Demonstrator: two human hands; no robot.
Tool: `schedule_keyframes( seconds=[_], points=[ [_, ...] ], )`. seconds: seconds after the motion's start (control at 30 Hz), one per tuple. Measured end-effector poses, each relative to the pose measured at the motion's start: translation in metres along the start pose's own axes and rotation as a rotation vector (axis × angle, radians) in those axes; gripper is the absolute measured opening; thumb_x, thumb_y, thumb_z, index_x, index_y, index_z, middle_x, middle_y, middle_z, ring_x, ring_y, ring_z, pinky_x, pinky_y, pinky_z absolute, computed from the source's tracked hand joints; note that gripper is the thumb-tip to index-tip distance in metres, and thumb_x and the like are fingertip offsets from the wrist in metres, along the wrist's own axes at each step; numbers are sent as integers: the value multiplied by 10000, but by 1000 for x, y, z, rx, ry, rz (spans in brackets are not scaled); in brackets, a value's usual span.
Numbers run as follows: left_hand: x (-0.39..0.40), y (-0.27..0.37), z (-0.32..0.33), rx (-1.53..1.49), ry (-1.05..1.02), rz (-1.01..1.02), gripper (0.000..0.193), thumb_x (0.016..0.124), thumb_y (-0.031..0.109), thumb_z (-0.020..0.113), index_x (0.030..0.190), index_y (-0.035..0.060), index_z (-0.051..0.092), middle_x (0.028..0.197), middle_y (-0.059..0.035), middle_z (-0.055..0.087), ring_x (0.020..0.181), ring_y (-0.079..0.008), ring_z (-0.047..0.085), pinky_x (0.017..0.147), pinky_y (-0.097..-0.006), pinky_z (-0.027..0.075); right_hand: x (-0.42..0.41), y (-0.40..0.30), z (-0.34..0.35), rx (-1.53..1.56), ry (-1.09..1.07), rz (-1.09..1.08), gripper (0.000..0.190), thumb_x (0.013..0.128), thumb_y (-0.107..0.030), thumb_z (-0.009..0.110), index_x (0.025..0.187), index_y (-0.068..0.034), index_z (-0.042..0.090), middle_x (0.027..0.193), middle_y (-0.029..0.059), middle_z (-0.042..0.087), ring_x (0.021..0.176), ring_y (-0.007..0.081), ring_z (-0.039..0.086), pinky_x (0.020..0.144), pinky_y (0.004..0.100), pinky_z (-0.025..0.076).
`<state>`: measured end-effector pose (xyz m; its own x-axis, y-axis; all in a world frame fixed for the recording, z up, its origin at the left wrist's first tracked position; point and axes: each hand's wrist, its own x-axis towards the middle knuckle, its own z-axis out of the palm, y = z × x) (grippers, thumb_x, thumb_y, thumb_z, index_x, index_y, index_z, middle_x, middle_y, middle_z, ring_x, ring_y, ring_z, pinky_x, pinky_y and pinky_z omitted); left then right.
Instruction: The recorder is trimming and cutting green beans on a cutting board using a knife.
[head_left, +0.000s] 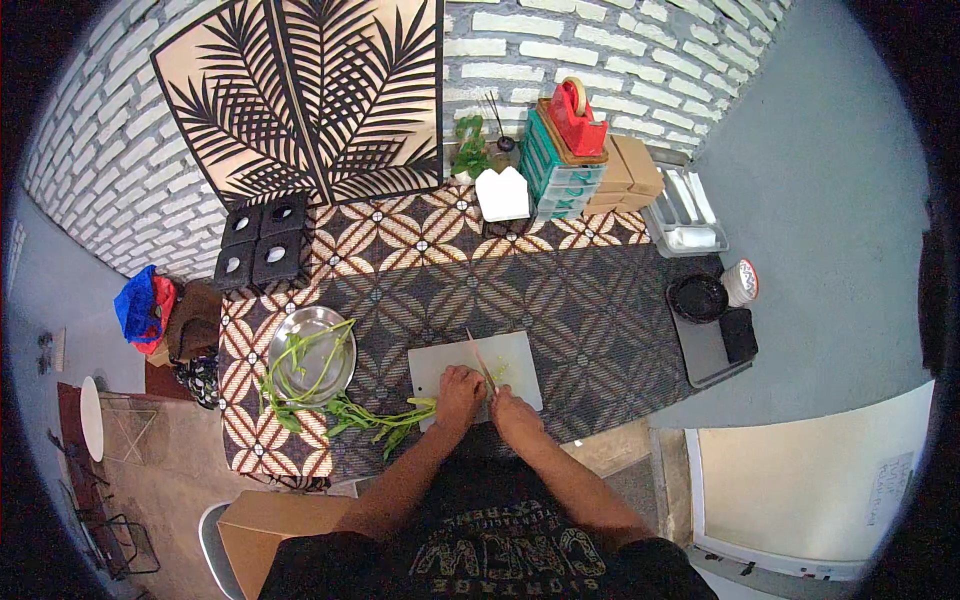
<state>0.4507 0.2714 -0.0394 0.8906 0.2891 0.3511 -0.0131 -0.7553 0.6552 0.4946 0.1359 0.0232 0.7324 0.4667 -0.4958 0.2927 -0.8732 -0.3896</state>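
My right hand (516, 414) grips the handle of a kitchen knife (480, 358), its blade pointing away from me over a pale cutting board (442, 357). Close to the blade, my left hand (460, 390) has its fingers curled down on the board over stems of a leafy green vegetable (375, 417). Those stems trail off the board's left edge onto the table. Small chopped green pieces (504, 369) lie to the right of the blade. Further left, a round steel bowl (339, 376) holds more long green stems (307, 349), some hanging over its rim.
A patterned cloth (420, 281) covers the table. Along the back stand black boxes (261, 241), a white paper box (502, 196), a teal drawer unit (566, 180) with a red tape dispenser (577, 124), and cardboard boxes (630, 169). A dark tray (697, 360) lies right; a carton (277, 514) sits below left.
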Motion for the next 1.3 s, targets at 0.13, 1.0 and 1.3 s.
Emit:
schedule_keyframes(
  seconds=[0.13,1.0,1.3],
  points=[
    [2,4,-7,-12,-98,-40,108,787,127,675,859,63,624,930,-109,599,954,-332,526,873,-461,430,20,0,1,-151,87,-115,353,1006,-256,377,1132,60,475,935,281,668,909,434,666,792,517,531],
    [-3,-6,-1,32,-85,42,120,788,105,682,885,73,620,896,-119,631,930,-349,556,857,-464,434,2,3,0,-90,39,-37,371,1033,-296,320,1110,19,499,908,271,676,851,453,668,742,539,538],
    [-5,-8,-1,99,-168,-25,181,781,93,685,955,70,640,948,-124,616,977,-347,552,896,-462,446,-26,8,1,-1,1,-64,377,1034,-300,334,1066,37,499,869,302,660,833,472,660,755,561,525]
  ],
)
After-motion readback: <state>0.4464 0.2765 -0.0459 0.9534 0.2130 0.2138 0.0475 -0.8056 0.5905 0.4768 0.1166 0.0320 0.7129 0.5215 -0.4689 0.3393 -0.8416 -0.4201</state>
